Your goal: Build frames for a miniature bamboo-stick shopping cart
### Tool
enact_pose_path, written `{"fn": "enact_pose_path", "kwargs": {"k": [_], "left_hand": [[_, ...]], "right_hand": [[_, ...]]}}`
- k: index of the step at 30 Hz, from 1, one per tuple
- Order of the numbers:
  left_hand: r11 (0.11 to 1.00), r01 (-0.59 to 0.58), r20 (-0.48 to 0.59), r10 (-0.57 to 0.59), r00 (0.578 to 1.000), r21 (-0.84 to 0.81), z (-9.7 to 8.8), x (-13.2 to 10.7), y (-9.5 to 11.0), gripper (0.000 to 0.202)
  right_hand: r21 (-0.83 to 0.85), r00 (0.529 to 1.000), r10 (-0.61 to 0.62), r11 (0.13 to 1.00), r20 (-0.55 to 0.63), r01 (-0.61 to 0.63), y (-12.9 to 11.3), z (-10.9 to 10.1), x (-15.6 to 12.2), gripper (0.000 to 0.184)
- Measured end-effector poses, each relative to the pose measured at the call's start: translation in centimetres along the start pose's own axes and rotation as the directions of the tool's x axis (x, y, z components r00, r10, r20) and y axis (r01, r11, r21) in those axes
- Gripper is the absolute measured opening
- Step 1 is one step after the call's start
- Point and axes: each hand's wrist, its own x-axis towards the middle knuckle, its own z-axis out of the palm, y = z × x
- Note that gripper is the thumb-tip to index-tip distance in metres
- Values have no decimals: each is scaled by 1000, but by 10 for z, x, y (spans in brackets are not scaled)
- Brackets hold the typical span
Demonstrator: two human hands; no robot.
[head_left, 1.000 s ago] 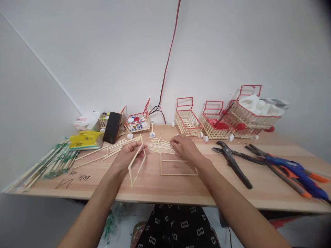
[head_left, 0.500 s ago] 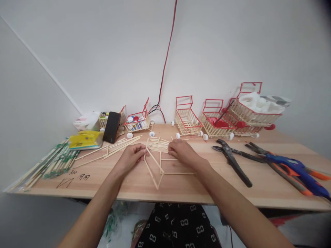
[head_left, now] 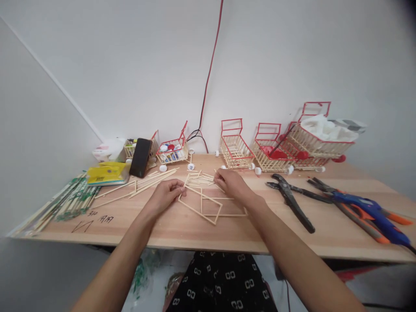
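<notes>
Wooden, pale, narrow rectangular stick frame (head_left: 196, 212): held at a slant in front of the pile of short, pale wooden sticks (head_left: 200, 178), part of the flat frame being overlapped by it; whether its near end is rested or raised cannot be told.
Left hand (head_left: 166, 194): closed on the slanted frame, whose far left end is pinched by thumb and fingers beside the pile; the grip is probably taken there so that the other bars are left uncovered.
Frame from hand: extended from the left fingertips toward the front of the pile and rightward, well apart from the right hand.
Right hand (head_left: 230, 183): fingers bent at the pile's right edge; whether a stick is grasped cannot be told.
Flat, pale wooden frame with a crossbar (head_left: 230, 215): laid in front of the pile on the wood-grained surface (head_left: 182, 238), perhaps for even support.
Pile: spread between both hands, presumably for easy reach.
Long, pale wooden sticks (head_left: 155, 183): laid left of the pile, seemingly sorted by length.
Black-handled pliers (head_left: 294, 206): placed well right of the pile, apparently for working room.
</notes>
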Motion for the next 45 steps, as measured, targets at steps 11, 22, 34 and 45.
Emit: {"fn": "enact_pose_path", "kwargs": {"k": [11, 22, 34, 45], "left_hand": [[1000, -1, -13, 1, 1000, 30, 0, -2, 2, 25], [981, -92, -3, 93, 996, -169, 15, 4, 6, 22], [962, -41, 69, 62, 996, -271, 28, 1, 20, 25], [956, -19, 15, 25, 1000, -294, 23, 5, 10, 33]], "right_hand": [[78, 995, -94, 992, -45, 97, 0, -1, 0, 9], [119, 942, -331, 934, -58, 336, -24, -8, -1, 11], [44, 930, -360, 930, -76, 364, -47, -4, -7, 15], [-108, 993, -103, 988, 54, 108, -24, 1, 1, 15]]}}
